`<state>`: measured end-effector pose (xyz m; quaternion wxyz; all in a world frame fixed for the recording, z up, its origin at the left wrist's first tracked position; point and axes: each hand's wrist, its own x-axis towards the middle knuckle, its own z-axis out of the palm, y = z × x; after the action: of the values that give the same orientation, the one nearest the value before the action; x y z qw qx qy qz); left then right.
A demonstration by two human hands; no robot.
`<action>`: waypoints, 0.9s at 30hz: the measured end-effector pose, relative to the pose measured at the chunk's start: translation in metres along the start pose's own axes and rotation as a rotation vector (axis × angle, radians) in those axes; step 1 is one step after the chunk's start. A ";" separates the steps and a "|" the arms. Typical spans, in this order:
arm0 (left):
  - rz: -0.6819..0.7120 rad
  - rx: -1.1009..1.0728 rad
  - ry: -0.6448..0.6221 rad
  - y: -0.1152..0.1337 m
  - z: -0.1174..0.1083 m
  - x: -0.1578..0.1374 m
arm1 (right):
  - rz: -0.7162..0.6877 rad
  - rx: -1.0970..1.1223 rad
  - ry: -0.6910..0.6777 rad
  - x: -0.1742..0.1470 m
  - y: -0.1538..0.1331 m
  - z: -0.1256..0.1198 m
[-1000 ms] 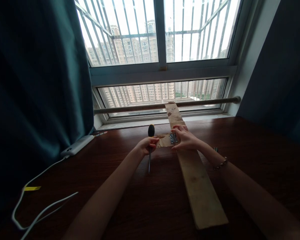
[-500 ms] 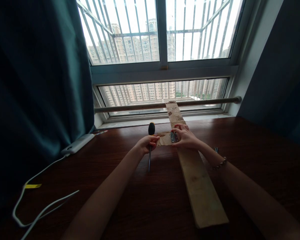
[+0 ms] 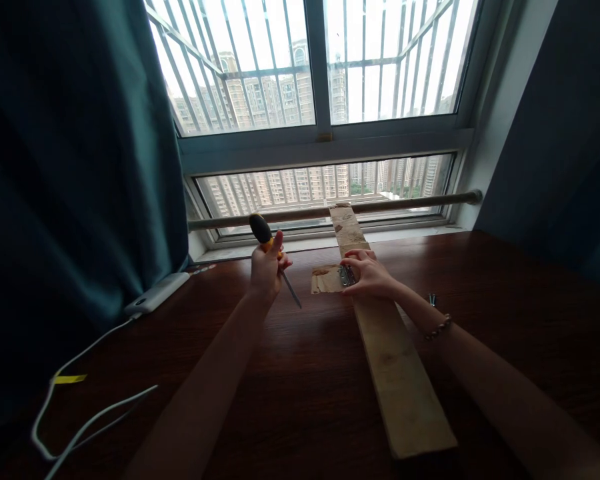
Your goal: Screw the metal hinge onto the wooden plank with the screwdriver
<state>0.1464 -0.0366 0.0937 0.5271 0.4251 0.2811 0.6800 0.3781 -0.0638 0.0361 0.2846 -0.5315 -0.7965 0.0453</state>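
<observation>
- L hand has a screwdriver, black & yellow handle; fingers curled round it, thumb up along the handle.
- Screwdriver's tilted: handle end up & away to the left, shaft slanting down to the right, tip over the table. Can't tell if tip touches it.
- Tip sits left of the short wood piece, apart from it.
- R hand pinches a metal hinge: thumb at the near end, index fingertip at the far end, other fingers bent & partly hidden.
- Hinge is approx. mid-view, at the right end of the short piece, by the left edge of the long board; its right part is hidden by R hand.
- Short piece lies left of the long board, crosswise to it; can't tell if they touch, hand's in the way.
- Long board runs under R hand toward the window; far end overlaps the rail in view, contact unclear.
- Few small screws on the table, right of the board, just past R forearm.
- Beaded bracelet on R wrist.
- Far left: white power strip w/ white cord, yellow tag by the cord, dark teal curtain behind.
</observation>
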 end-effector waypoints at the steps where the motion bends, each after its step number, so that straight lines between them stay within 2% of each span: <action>1: 0.052 -0.036 0.013 0.001 0.005 0.000 | 0.000 0.004 0.001 0.000 0.000 0.000; 7: 0.219 -0.084 0.187 0.002 0.038 0.006 | 0.003 0.019 0.020 -0.001 -0.002 0.000; 9: 0.259 -0.074 0.147 0.009 0.045 0.009 | 0.000 0.026 0.027 -0.001 -0.003 0.000; 14: 0.311 -0.195 -0.051 0.027 0.053 0.007 | 0.003 0.027 0.021 -0.002 -0.004 0.000; 16: 0.307 -0.207 -0.091 0.024 0.054 0.003 | 0.005 0.028 0.017 -0.002 -0.004 -0.001; 22: 0.257 -0.165 -0.144 -0.008 0.060 -0.009 | -0.003 0.031 0.002 -0.003 -0.005 -0.002; 27: 0.278 -0.173 -0.185 -0.013 0.062 -0.015 | -0.021 0.030 0.011 -0.002 -0.005 -0.001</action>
<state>0.2086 -0.0509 0.1084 0.4862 0.4737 0.1107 0.7260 0.3757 -0.0681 0.0378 0.2972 -0.5192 -0.7997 0.0513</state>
